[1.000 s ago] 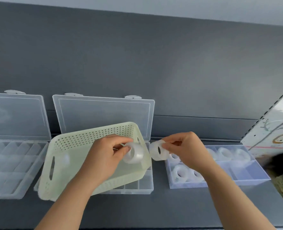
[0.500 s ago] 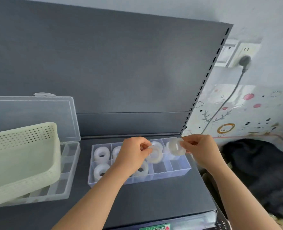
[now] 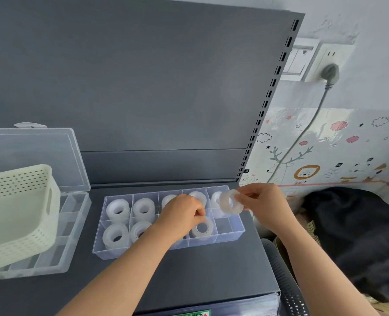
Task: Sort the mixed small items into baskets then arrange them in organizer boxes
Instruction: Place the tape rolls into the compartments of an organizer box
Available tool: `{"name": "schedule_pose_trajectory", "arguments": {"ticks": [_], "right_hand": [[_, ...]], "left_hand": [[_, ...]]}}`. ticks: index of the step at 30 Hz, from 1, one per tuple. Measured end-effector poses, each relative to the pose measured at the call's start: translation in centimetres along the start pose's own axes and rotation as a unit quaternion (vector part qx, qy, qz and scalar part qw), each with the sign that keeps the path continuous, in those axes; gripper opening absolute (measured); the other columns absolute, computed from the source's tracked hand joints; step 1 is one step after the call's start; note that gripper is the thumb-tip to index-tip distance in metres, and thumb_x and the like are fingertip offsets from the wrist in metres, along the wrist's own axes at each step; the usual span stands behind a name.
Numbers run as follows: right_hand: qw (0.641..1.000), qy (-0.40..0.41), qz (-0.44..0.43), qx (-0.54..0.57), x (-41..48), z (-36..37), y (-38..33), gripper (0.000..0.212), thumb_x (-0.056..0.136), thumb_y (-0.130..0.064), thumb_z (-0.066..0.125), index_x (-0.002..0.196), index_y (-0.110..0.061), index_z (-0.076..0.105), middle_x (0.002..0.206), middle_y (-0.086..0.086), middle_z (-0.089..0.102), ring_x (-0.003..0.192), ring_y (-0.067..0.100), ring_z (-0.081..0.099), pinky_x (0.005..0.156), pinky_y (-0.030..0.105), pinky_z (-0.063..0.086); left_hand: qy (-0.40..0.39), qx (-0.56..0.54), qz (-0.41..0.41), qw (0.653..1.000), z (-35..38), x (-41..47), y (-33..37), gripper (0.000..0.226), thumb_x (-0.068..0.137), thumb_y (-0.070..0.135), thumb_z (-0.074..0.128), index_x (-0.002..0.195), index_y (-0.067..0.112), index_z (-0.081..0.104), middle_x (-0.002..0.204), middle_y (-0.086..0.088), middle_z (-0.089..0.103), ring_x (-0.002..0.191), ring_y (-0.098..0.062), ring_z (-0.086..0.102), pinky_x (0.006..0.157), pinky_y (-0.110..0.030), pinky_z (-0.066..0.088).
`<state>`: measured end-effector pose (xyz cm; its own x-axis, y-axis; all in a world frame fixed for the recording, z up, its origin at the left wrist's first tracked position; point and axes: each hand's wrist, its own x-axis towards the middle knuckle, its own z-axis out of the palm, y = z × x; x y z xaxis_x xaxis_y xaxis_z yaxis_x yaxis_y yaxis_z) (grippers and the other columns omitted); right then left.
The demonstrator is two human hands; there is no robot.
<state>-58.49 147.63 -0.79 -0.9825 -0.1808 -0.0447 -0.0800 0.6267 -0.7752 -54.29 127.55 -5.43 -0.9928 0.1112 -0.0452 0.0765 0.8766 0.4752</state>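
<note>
Nearest you, the dark worktop (image 3: 200,277) carries the clear organizer box (image 3: 141,253), which lies close to its right edge. Your left hand (image 3: 182,215) has its fingers curled over a tape roll (image 3: 202,228), pinching the rim as the roll sits low in the fourth compartment of the front row; whether it rests on the floor of that cell I cannot tell. If you let go while it leans on a divider, it will likely wedge tilted. Just beyond, your right hand (image 3: 261,201) pinches a second tape roll (image 3: 231,201) in the air above the box's right end, over a back cell that looks already filled. The empty compartment (image 3: 228,226) lies in front of it, so a straight drop would probably land on the wrong cell, bounce out and run off the edge toward the dark cloth (image 3: 348,236). The box looks light; a push on its wall could slide it off too. Farther left, the cream basket (image 3: 18,213) rests on a second organizer box (image 3: 52,263), whose lid (image 3: 34,156) stands open against the back panel (image 3: 143,76).
</note>
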Motion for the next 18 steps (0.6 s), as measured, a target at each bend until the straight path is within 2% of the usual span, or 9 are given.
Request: {"name": "schedule_pose_trajectory", "arguments": {"ticks": [4,6,8,10,11,12,14,16,18], "right_hand": [[1.000,-0.021,-0.003,0.002,0.4,0.9,0.1,0.013,0.081,-0.011,0.068,0.092,-0.017,0.074,0.077,-0.003,0.073,0.069,0.016,0.069,0.073,0.034,0.058],[1.000,-0.030,-0.004,0.003,0.4,1.5,0.0,0.010,0.080,-0.011,0.070,0.089,-0.014,0.072,0.077,0.001,0.072,0.068,0.021,0.068,0.070,0.035,0.057],[0.999,-0.048,-0.018,-0.017,0.4,2.4,-0.3,0.002,0.079,-0.013,0.070,0.080,-0.012,0.071,0.071,0.005,0.070,0.062,0.026,0.062,0.058,0.034,0.052],[0.994,-0.073,-0.052,-0.055,0.4,3.6,-0.4,0.019,0.077,-0.013,0.069,0.059,-0.020,0.067,0.053,0.001,0.060,0.047,0.014,0.041,0.049,0.026,0.037],[0.992,-0.083,-0.060,-0.070,0.4,4.2,-0.5,0.029,0.076,-0.014,0.069,0.051,-0.026,0.061,0.047,-0.005,0.053,0.044,0.009,0.036,0.049,0.023,0.034],[0.990,-0.095,-0.064,-0.081,0.4,4.7,-0.7,0.030,0.076,-0.016,0.069,0.052,-0.031,0.060,0.048,-0.012,0.054,0.045,0.006,0.043,0.050,0.022,0.039],[0.984,-0.115,-0.067,-0.118,0.5,5.6,-0.8,0.010,0.077,-0.021,0.070,0.076,-0.030,0.072,0.070,-0.016,0.065,0.065,0.005,0.062,0.064,0.025,0.053],[0.976,-0.128,-0.066,-0.165,0.5,6.3,-0.9,0.014,0.080,-0.024,0.068,0.092,-0.023,0.074,0.089,-0.009,0.068,0.081,0.012,0.066,0.076,0.026,0.054],[0.969,-0.133,-0.070,-0.199,0.5,6.9,-0.8,0.015,0.082,-0.025,0.066,0.092,-0.018,0.073,0.094,-0.001,0.069,0.084,0.018,0.066,0.078,0.031,0.055]], "left_hand": [[0.027,-0.054,0.010,0.998,0.3,-0.5,-1.0,0.015,0.087,0.027,0.065,0.090,0.015,0.074,0.078,0.003,0.066,0.071,-0.016,0.055,0.077,-0.038,0.051],[0.073,-0.080,-0.003,0.994,0.2,-1.3,-1.9,0.013,0.086,0.023,0.067,0.094,0.015,0.074,0.083,0.003,0.066,0.074,-0.014,0.056,0.076,-0.035,0.050],[0.112,-0.077,-0.012,0.991,-0.2,-2.4,-2.7,0.016,0.088,0.022,0.065,0.102,0.019,0.073,0.093,0.004,0.068,0.080,-0.011,0.058,0.078,-0.031,0.050],[0.133,-0.049,-0.024,0.990,-0.6,-3.5,-3.5,0.021,0.090,0.024,0.062,0.108,0.021,0.071,0.107,0.007,0.067,0.096,-0.012,0.059,0.085,-0.025,0.046],[0.135,-0.033,-0.031,0.990,-0.7,-4.0,-3.8,0.024,0.091,0.027,0.060,0.112,0.021,0.070,0.113,0.008,0.065,0.102,-0.012,0.057,0.087,-0.021,0.043],[0.134,-0.021,-0.040,0.990,-0.7,-4.5,-4.1,0.027,0.091,0.029,0.059,0.115,0.022,0.068,0.117,0.009,0.064,0.106,-0.011,0.055,0.087,-0.019,0.040],[0.130,-0.003,-0.050,0.990,-0.6,-5.1,-4.3,0.030,0.092,0.033,0.057,0.120,0.024,0.064,0.121,0.010,0.061,0.109,-0.009,0.052,0.086,-0.016,0.037],[0.130,0.004,-0.051,0.990,-0.5,-5.6,-4.3,0.033,0.093,0.036,0.054,0.123,0.025,0.062,0.124,0.012,0.058,0.112,-0.007,0.050,0.086,-0.014,0.035],[0.134,0.003,-0.050,0.990,-0.5,-5.7,-4.2,0.033,0.094,0.036,0.053,0.124,0.024,0.061,0.125,0.013,0.057,0.115,-0.006,0.047,0.088,-0.015,0.036]]}}
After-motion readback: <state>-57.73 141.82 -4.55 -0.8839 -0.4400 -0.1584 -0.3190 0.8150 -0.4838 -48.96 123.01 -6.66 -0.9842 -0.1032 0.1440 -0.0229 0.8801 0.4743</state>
